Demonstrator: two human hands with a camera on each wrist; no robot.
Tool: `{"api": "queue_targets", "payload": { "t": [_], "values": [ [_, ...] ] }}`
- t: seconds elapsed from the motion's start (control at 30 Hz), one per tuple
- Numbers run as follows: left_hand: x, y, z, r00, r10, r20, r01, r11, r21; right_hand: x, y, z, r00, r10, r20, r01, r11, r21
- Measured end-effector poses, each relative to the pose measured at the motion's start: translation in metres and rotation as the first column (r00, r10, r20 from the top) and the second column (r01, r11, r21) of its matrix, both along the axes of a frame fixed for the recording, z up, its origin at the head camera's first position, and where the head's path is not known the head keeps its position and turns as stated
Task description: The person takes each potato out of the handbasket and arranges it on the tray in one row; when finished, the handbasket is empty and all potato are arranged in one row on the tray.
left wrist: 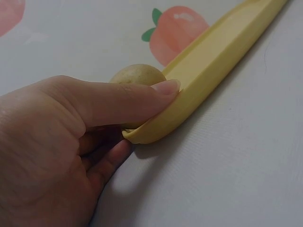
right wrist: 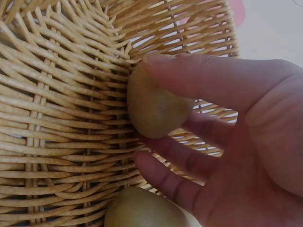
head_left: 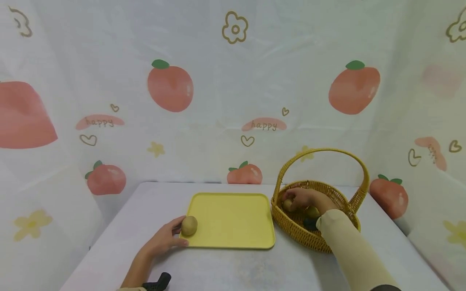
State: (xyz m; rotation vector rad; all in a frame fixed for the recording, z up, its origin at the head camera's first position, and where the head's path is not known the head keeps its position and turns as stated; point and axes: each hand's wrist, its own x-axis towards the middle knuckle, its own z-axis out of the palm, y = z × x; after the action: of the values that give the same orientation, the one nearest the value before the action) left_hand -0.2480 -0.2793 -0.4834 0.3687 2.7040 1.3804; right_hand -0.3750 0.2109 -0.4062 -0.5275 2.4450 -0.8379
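Note:
My left hand point(head_left: 166, 238) is at the near left corner of the yellow tray point(head_left: 233, 220), its thumb and fingers around a round potato point(head_left: 189, 226). In the left wrist view, the thumb crosses in front of that potato point(left wrist: 137, 74) and reaches the tray rim; a lower finger lies beside the tray's corner. My right hand point(head_left: 303, 197) reaches into the wicker basket point(head_left: 309, 238). There it grips another potato point(right wrist: 156, 101) between thumb and fingers, close to the woven side. A further potato point(right wrist: 144, 210) lies below the fingers.
The basket's tall arched handle point(head_left: 324, 150) rises above the right hand. A dark object point(head_left: 310, 223) shows in the basket beside the right wrist. The white-covered table point(head_left: 218, 268) meets a fruit-printed cloth backdrop point(head_left: 211, 149) at the back.

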Motion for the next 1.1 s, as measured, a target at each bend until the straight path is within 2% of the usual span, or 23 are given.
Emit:
{"api": "queue_targets", "payload": {
  "t": [0.23, 0.37, 0.53, 0.83, 0.97, 1.1],
  "values": [
    [0.001, 0.002, 0.001, 1.0, -0.016, -0.004, 0.016, 1.0, 0.0, 0.004, 0.004, 0.0, 0.999, 0.004, -0.032, -0.005, 1.0, -0.03],
    [0.002, 0.002, 0.001, 1.0, 0.013, 0.015, -0.013, 1.0, -0.008, 0.005, 0.006, 0.004, 0.998, 0.017, -0.061, -0.02, 0.999, -0.045],
    [0.003, 0.001, 0.001, 0.999, 0.04, 0.028, -0.039, 0.999, -0.023, 0.008, 0.01, 0.012, 0.989, 0.038, -0.141, -0.044, 0.998, -0.04],
    [0.004, -0.001, -0.001, 0.997, 0.063, 0.039, -0.063, 0.998, -0.011, 0.029, 0.017, 0.037, 0.958, 0.042, -0.283, -0.049, 0.999, -0.02],
    [0.004, -0.001, 0.0, 0.999, 0.045, 0.024, -0.045, 0.999, -0.002, 0.044, 0.022, 0.042, 0.929, 0.029, -0.369, -0.063, 0.995, -0.079],
    [0.003, 0.002, 0.002, 0.998, 0.053, 0.028, -0.054, 0.999, 0.001, 0.057, 0.026, 0.037, 0.898, -0.024, -0.439, -0.053, 0.985, -0.163]
  ]
}}
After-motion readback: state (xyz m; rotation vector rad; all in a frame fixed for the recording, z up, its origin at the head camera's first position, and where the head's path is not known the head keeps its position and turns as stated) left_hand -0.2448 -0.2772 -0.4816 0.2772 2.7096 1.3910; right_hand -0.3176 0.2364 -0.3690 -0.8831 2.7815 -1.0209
